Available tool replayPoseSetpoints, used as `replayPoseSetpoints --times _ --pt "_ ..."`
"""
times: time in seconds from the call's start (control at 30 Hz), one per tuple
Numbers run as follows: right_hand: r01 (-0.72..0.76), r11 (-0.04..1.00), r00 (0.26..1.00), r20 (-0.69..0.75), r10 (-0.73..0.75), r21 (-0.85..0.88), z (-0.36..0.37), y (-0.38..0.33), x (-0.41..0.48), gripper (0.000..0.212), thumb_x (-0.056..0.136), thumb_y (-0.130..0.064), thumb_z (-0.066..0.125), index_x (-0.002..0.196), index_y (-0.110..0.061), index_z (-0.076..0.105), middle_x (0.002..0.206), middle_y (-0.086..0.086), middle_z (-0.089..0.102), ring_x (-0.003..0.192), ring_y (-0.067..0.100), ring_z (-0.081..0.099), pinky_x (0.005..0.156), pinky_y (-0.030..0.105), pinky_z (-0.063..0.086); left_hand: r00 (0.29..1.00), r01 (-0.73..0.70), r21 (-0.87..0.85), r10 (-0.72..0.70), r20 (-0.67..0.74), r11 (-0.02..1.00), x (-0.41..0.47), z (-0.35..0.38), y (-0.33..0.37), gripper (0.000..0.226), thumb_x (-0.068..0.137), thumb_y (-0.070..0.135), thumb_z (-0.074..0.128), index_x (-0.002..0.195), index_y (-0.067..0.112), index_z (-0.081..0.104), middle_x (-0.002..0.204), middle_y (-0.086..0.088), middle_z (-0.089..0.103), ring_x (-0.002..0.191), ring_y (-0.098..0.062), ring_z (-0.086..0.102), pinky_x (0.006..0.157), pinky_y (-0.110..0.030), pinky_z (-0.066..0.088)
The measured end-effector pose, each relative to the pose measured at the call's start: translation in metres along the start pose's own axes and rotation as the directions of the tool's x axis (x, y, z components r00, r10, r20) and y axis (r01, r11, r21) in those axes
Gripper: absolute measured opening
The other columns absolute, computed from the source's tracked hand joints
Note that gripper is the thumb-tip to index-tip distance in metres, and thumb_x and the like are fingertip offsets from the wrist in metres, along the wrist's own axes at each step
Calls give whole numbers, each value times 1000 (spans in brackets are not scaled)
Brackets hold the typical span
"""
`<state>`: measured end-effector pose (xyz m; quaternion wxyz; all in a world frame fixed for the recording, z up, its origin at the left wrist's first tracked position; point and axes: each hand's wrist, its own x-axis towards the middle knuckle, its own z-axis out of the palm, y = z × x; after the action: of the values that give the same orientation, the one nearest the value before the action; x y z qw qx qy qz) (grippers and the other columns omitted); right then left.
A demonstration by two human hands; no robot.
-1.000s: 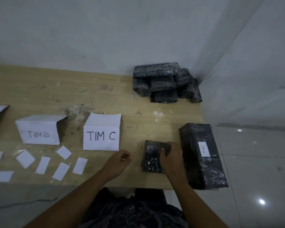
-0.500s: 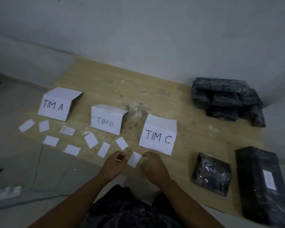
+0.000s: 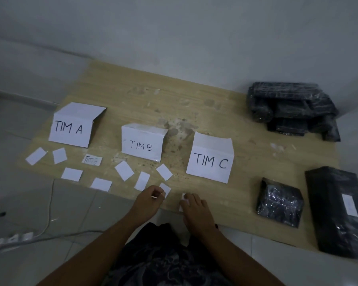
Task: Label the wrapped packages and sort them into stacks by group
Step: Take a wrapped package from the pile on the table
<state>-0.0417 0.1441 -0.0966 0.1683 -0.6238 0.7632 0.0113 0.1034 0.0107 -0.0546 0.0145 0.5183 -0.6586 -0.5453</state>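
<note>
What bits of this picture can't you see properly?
All in the head view:
- White label on the big package: the writing is too blurred to read.
- Slip in the right hand: fingers cover most of it.
- Tiny thing the left hand pinches: too small to name.
- Pile of packages by the wall: dark and overlapping, so they can't be counted.
</note>
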Motion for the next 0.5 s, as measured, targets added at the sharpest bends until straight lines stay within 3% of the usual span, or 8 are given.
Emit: replayPoseSetpoints --times 0.13,0.23,0.3,0.4,0.5 --pt "-13 992 993 -114 28 128 3 7 -11 37 63 -30 72 99 -19 66 110 2 66 99 22 63 70 33 53 999 -1 5 1 35 1000 2 6 5 12 91 25 60 99 17 63 99 -3 68 93 -20 65 89 -39 53" --pt "-44 954 975 -198 106 296 2 15 -13 14 83 -25 58 89 -14 65 100 4 66 91 25 62 69 35 53 1000 -1 12 1 31 1000 3 12 11 13 90 22 60 100 14 63 99 -5 68 92 -21 66 85 -34 51" --pt "-104 895 937 -258 234 435 -4 21 -11 22 92 -28 49 83 -13 63 89 3 64 84 22 59 70 35 50 999 -14 27 13 34 1000 3 16 14 13 91 20 60 101 13 63 100 -4 68 93 -21 66 80 -29 48" --pt "-164 687 839 -266 475 708 -31 24 -15 12 90 -25 61 83 -18 67 86 -3 65 82 9 58 73 23 46 998 -35 21 34 53 999 2 24 22 14 91 22 60 103 16 63 104 -2 66 97 -19 64 76 -24 46" --pt "-193 367 784 -83 616 910 -49 38 -21 12 88 -16 67 85 -28 68 80 -11 69 73 -1 63 66 16 48 996 10 -39 -7 90 999 3 36 37 26 89 26 63 113 18 61 112 3 63 100 -16 62 79 -27 51"
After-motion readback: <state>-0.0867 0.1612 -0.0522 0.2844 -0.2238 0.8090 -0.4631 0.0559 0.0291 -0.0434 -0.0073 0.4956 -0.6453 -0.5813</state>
